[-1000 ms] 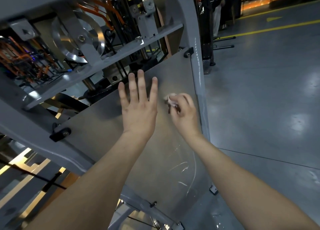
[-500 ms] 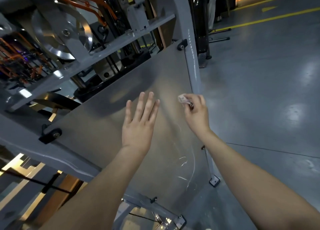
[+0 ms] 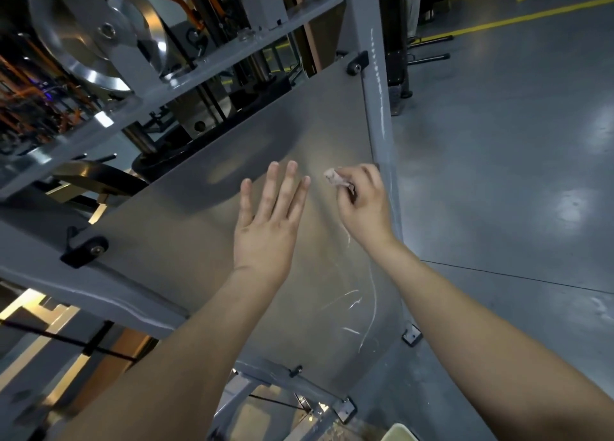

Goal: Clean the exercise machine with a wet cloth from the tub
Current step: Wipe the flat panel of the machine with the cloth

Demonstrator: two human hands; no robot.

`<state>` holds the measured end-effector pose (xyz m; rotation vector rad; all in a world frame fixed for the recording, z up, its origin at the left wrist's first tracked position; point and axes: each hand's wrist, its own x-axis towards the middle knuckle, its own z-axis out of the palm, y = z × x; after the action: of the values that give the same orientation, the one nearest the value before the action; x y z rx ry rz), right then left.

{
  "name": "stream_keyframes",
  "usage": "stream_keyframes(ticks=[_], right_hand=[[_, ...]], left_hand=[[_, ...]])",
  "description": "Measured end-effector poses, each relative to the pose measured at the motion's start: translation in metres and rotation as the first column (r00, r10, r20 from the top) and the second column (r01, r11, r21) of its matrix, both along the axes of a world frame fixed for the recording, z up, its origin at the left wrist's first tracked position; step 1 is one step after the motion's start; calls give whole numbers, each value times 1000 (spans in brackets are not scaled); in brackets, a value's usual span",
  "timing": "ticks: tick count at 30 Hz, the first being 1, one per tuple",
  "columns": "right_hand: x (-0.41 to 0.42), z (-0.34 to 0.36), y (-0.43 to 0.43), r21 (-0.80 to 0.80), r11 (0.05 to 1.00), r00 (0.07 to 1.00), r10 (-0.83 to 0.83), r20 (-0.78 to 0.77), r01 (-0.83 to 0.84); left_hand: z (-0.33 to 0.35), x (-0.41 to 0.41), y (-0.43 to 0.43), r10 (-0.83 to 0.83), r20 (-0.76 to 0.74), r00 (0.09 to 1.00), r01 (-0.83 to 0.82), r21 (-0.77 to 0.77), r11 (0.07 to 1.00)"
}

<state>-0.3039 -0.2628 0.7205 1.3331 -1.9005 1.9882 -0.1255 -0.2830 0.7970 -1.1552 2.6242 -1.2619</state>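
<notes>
The exercise machine has a grey steel frame (image 3: 377,108) and a large clear shield panel (image 3: 186,228) bolted to it. My left hand (image 3: 265,221) lies flat on the panel with straight fingers spread. To its right, my right hand (image 3: 363,205) pinches a small pale cloth (image 3: 335,179) against the panel, close to the right upright of the frame. Wet streaks (image 3: 362,301) show on the panel below my right wrist. A pale rim, perhaps the tub (image 3: 400,433), peeks in at the bottom edge.
Behind the panel sit a shiny metal pulley wheel (image 3: 99,32), cables and a weight stack. Black clamps (image 3: 84,248) hold the panel corners. Bare grey floor (image 3: 515,158) with yellow lines spreads to the right. Another black machine (image 3: 395,32) stands at the back.
Both hands sit lower on the panel than before. My right hand with the cloth has moved right, toward the upright. The view has tilted down.
</notes>
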Motion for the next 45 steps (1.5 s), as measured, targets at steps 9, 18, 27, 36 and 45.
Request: stream_keyframes(ticks=[9,18,27,36,45], right_hand=[[30,-72,25,93,972,971,225,-84,-217],[7,-52,-4,174,982,948,-119,296,69],[-2,-46,23,128,979,879,81,470,-159],[-3,-35,0,263,965,844,-158,512,22],[11,-24,10,251,968,803,-154,575,7]], left_hand=[[0,-1,2,8,24,1000,-8,-19,1000],[1,-2,3,23,19,1000,-23,-7,1000],[1,-1,3,13,-3,1000,-13,2,1000],[2,1,1,17,-16,1000,-16,33,999],[3,2,3,6,-31,1000,-4,59,998]])
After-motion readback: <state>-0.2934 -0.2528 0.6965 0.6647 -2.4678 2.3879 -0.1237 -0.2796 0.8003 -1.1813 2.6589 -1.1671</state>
